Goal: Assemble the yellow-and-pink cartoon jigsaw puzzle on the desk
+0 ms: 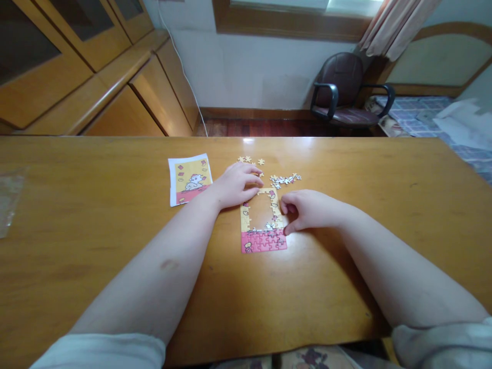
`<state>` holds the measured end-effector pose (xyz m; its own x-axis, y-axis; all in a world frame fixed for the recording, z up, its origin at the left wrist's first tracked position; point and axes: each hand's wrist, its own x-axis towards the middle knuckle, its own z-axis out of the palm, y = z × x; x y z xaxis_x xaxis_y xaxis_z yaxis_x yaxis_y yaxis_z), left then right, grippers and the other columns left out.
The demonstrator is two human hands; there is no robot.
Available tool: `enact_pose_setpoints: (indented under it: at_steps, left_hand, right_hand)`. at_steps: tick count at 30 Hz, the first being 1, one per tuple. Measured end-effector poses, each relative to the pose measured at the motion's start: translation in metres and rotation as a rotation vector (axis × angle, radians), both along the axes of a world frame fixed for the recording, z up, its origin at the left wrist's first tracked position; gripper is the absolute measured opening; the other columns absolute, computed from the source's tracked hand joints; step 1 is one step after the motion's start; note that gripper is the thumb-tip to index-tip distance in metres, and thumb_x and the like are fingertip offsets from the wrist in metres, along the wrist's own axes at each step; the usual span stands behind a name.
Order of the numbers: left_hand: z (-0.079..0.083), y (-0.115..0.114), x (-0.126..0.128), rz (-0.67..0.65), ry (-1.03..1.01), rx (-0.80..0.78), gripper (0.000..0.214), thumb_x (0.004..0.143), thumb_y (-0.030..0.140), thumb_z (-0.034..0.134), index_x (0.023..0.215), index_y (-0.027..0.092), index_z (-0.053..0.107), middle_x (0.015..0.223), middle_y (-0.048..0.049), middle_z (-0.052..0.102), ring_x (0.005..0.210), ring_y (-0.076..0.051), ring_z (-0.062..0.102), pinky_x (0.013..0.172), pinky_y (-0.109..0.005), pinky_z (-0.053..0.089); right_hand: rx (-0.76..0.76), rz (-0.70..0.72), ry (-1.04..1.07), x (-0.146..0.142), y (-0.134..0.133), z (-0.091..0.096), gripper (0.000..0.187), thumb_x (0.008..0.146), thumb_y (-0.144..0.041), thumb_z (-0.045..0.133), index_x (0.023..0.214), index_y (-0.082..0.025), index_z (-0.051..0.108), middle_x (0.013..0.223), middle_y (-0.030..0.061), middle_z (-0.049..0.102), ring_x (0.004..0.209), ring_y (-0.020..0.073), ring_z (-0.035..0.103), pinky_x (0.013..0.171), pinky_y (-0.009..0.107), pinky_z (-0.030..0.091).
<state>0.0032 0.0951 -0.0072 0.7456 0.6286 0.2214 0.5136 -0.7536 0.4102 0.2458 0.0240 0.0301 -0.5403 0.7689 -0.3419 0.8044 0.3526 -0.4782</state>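
Note:
A partly assembled jigsaw puzzle (pixel 264 241) lies on the wooden table, pink along its near side and yellow around a bare middle. My left hand (pixel 240 183) rests palm down over its far left corner, fingers stretched out and loosely apart. At the right edge is my right hand (pixel 305 210), its fingers curled and its thumb apart from them by the border; no piece shows between them. Beyond the frame lie loose white pieces (pixel 284 180) in a small heap. Several loose yellow pieces (pixel 248 159) are scattered past my left hand, partly hidden by it.
A printed picture sheet (pixel 192 179) with a white cartoon animal lies left of the puzzle. Clear plastic wrapping (pixel 9 200) sits at the table's far left. Past the table (pixel 115 215) stand a brown office chair (pixel 342 89), wooden cabinets (pixel 126 110) and a bed (pixel 415 115).

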Motion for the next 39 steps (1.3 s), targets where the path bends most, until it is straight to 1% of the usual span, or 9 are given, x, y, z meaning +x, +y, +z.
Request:
enact_pose_setpoints:
  at_steps: [12,17,19,22,25,27,29,32,39]
  left_hand:
    - [0.0,-0.002,0.001,-0.011,0.05,-0.027,0.022,0.087,0.032,0.059,0.103,0.026,0.074,0.131,-0.0066,0.061,0.13,-0.028,0.046,0.113,-0.053,0.03]
    - [0.0,-0.002,0.002,-0.007,0.061,-0.038,0.023,0.088,0.031,0.06,0.104,0.025,0.074,0.131,-0.008,0.061,0.13,-0.029,0.047,0.113,-0.053,0.03]
    - [0.0,-0.002,0.002,-0.005,0.073,-0.037,0.024,0.088,0.031,0.059,0.105,0.024,0.074,0.131,-0.0085,0.061,0.13,-0.029,0.047,0.113,-0.053,0.029]
    - [0.001,-0.002,0.002,-0.007,0.085,-0.036,0.024,0.089,0.031,0.058,0.105,0.025,0.074,0.131,-0.0073,0.061,0.13,-0.028,0.047,0.113,-0.052,0.03]
    - [0.002,-0.003,0.002,-0.004,0.081,-0.032,0.024,0.089,0.032,0.057,0.105,0.025,0.073,0.131,-0.0062,0.061,0.13,-0.028,0.047,0.113,-0.052,0.03]
    - [0.002,-0.003,0.002,0.0,0.076,-0.029,0.024,0.089,0.033,0.057,0.106,0.025,0.073,0.131,-0.0064,0.061,0.13,-0.028,0.046,0.114,-0.052,0.029]
    - [0.002,-0.003,0.002,0.002,0.074,-0.028,0.025,0.089,0.033,0.057,0.107,0.024,0.073,0.131,-0.0074,0.061,0.13,-0.028,0.047,0.113,-0.052,0.03]
    - [0.001,-0.003,0.003,-0.003,0.067,-0.031,0.025,0.089,0.033,0.059,0.106,0.023,0.074,0.131,-0.0085,0.061,0.129,-0.029,0.047,0.113,-0.054,0.029]
    - [-0.002,-0.002,0.002,-0.009,0.052,-0.027,0.023,0.089,0.034,0.06,0.103,0.025,0.075,0.131,-0.0076,0.062,0.13,-0.03,0.047,0.113,-0.054,0.029]
  right_hand:
    - [0.078,-0.006,0.035,-0.004,-0.002,-0.005,0.037,0.063,-0.039,0.079,0.09,-0.022,0.061,0.081,0.0002,0.062,0.069,0.0156,0.053,0.061,0.026,0.035]
    - [0.091,-0.047,0.098,-0.002,-0.001,-0.01,0.024,0.075,-0.037,0.071,0.089,-0.021,0.06,0.077,-0.0003,0.062,0.067,0.0143,0.053,0.061,0.026,0.037]
    - [0.124,-0.085,0.139,0.0,0.001,-0.013,0.021,0.08,-0.036,0.066,0.094,-0.02,0.06,0.078,0.0006,0.063,0.067,0.0146,0.054,0.063,0.027,0.039]
    - [0.162,-0.105,0.168,0.0,0.0,-0.015,0.037,0.081,-0.042,0.067,0.109,-0.02,0.06,0.086,0.0036,0.065,0.075,0.0178,0.059,0.068,0.03,0.045]
    - [0.223,-0.059,0.14,-0.002,-0.005,-0.014,0.067,0.069,-0.05,0.078,0.124,-0.02,0.056,0.11,0.0105,0.064,0.098,0.0263,0.062,0.084,0.04,0.049]
    - [0.288,-0.024,0.113,-0.005,-0.011,-0.014,0.085,0.061,-0.051,0.083,0.134,-0.02,0.051,0.128,0.0149,0.058,0.116,0.0329,0.056,0.098,0.047,0.045]
    - [0.341,0.007,0.095,-0.008,-0.016,-0.015,0.097,0.056,-0.052,0.086,0.139,-0.02,0.047,0.137,0.0171,0.053,0.127,0.0372,0.049,0.105,0.052,0.039]
    - [0.377,0.052,0.085,-0.009,-0.019,-0.018,0.105,0.052,-0.053,0.088,0.142,-0.02,0.045,0.139,0.0175,0.053,0.13,0.039,0.046,0.108,0.055,0.036]
    - [0.371,0.071,0.077,-0.01,-0.016,-0.019,0.103,0.051,-0.051,0.089,0.14,-0.018,0.048,0.137,0.0172,0.056,0.128,0.038,0.048,0.107,0.053,0.038]
